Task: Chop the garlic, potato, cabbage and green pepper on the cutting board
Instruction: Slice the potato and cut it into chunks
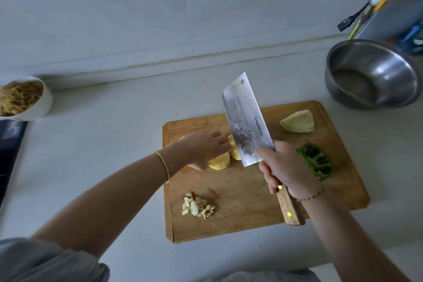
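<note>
Centre of the frame, and the right hand (pixel 289 167) is clenched round the wooden handle of the cleaver (pixel 246 119), forefinger up against the heel of the blade. The blade stands lifted off the board (pixel 247 192), its flat face to the camera, its tip pointing to the upper middle of the frame and the handle running down to the lower right. Just left of that blade sits the potato (pixel 220 163), peeled, yellow and already in pieces, at the board's upper left. One piece is tucked against the blade's lower left edge; contact there cannot be told. The left hand (pixel 206 147) is laid on top of the potato, fingers stretched out flat towards the blade, thumb spread to the lower side, pressing rather than clutching. A thin gold bangle (pixel 163 165) rides that wrist, a cord bracelet (pixel 311 196) the other. Below the potato, at the board's lower left and well apart from both hands, lies the garlic (pixel 197 206) in a small pile of chopped bits. To the right of the cleaver hand the green pepper (pixel 315 162) lies cut side up, and above it the cabbage (pixel 298 121) wedge rests near the board's upper right corner. Off the board, a steel bowl (pixel 370 75) stands at the upper right, and a white bowl (pixel 44 104) of pale shreds at the far left edge.
</note>
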